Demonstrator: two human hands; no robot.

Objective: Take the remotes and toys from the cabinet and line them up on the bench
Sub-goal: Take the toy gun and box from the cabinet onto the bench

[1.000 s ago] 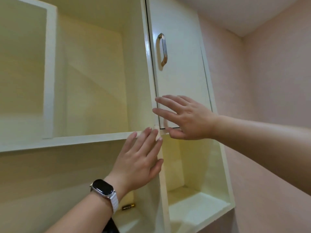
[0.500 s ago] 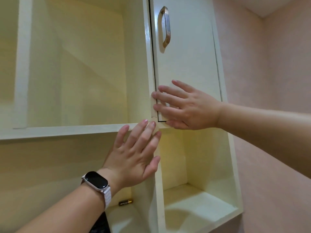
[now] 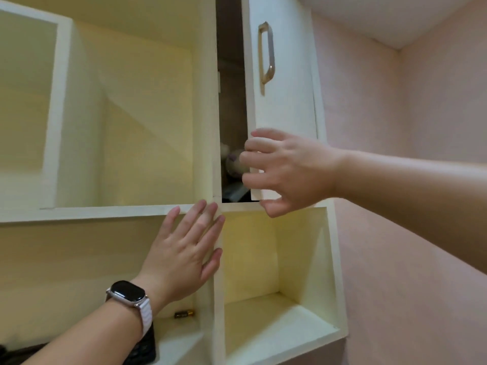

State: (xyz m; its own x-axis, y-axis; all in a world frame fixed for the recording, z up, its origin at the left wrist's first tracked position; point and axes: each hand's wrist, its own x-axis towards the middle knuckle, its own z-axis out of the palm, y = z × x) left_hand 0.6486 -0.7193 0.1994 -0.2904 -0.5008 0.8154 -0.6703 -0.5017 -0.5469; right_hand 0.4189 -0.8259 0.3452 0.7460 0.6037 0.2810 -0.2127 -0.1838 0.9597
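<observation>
The white cabinet door [image 3: 284, 75] stands ajar with a dark gap at its left edge. My right hand [image 3: 290, 172] grips the door's lower left corner, fingers curled round the edge and thumb under the bottom. Through the gap I see a pale plush toy [image 3: 233, 164] and a dark flat object [image 3: 234, 193] below it, both mostly hidden. My left hand [image 3: 184, 248], with a watch on the wrist, presses flat against the cabinet frame where the shelf meets the divider. A dark remote-like object [image 3: 145, 349] lies on the lower shelf under my left wrist.
A metal handle [image 3: 267, 52] sits high on the door. A small battery [image 3: 184, 314] lies on the lower left shelf. Open cream compartments [image 3: 263, 259] surround the door, and a pink wall [image 3: 408, 233] runs along the right.
The door was closed and has swung open a little, showing the toy inside. My right hand's fingers went from flat on the door to hooked round its edge. The left hand stayed put.
</observation>
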